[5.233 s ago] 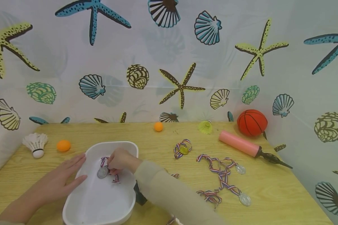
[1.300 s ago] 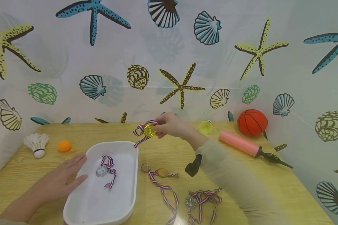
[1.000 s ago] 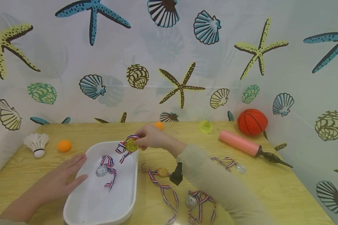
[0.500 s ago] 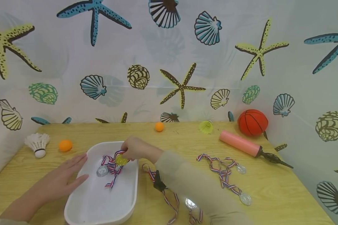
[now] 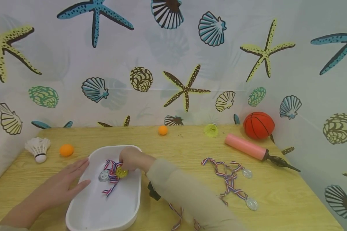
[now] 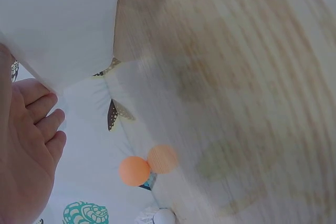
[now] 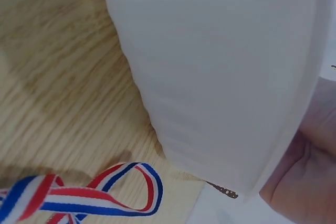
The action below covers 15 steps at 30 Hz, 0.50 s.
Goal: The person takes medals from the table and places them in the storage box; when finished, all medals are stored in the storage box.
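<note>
Wooden table (image 5: 292, 195) set against a curtain (image 5: 162, 48) printed with starfish and shells. Landmark: white tray (image 5: 92, 208), near edge of table, left of centre.

Nearest, just right of tray: loose ends of red-white-blue ribbon (image 5: 177, 218) on the wood, partly under the beige sleeve (image 5: 188, 199); right wrist view shows one ribbon loop (image 7: 121, 192) just beside tray's outer wall.

Left hand (image 5: 60, 186) lies flat with fingers straight and relaxed, fingertips touching tray's left rim; holds nothing.

Inside tray, far half: right hand (image 5: 133, 158) reaches in over the right rim, fingers curled, pinching the gold medal (image 5: 121, 172). Medal sits low in the tray, touching the striped ribbon of a silver medal (image 5: 103, 175) that lies on the tray floor just left of it.

Right of tray, well apart: tangle of ribbons with two more silver medals (image 5: 247, 173).

Left of tray, further back: orange ball (image 5: 66, 149) and white shuttlecock (image 5: 37, 148).

Beyond tray, far edge of table: second orange ball (image 5: 163, 130), yellow shuttlecock (image 5: 210, 130). Far right of tray: pink pump (image 5: 248, 148), small basketball (image 5: 258, 125).
</note>
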Each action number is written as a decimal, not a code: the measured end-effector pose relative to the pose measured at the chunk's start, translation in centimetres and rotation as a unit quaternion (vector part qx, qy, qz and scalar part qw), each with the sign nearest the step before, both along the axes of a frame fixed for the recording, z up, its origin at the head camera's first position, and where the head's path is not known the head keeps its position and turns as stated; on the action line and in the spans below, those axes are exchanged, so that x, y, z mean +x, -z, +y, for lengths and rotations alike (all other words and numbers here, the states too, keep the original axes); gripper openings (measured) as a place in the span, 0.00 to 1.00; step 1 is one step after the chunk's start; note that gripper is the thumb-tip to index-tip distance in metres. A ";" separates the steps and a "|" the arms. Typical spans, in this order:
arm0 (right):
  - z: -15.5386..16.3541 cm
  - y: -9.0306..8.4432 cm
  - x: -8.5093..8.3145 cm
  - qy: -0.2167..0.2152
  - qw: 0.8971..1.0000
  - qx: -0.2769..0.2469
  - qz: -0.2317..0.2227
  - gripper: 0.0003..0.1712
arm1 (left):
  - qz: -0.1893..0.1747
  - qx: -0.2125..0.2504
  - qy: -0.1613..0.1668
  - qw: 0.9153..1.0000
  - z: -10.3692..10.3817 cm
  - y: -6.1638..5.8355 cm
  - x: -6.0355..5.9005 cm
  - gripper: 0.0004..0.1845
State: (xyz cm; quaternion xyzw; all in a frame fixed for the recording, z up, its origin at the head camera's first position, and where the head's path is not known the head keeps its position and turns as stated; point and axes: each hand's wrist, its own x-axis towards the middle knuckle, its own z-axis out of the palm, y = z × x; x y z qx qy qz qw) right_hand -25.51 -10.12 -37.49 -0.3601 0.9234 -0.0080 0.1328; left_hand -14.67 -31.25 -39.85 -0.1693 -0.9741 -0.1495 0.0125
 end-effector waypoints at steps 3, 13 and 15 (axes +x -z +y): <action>-0.3 0.1 0.0 -0.002 0.999 0.028 0.027 0.10 | -0.003 -0.003 -0.002 1.000 0.1 0.0 0.0 0.37; -0.7 0.8 0.5 0.006 0.993 0.061 0.099 0.10 | -0.002 -0.005 -0.004 1.000 0.1 -0.1 0.0 0.37; -0.8 0.9 0.5 0.012 0.994 0.054 0.098 0.10 | -0.002 -0.006 -0.005 1.000 0.1 -0.1 0.0 0.37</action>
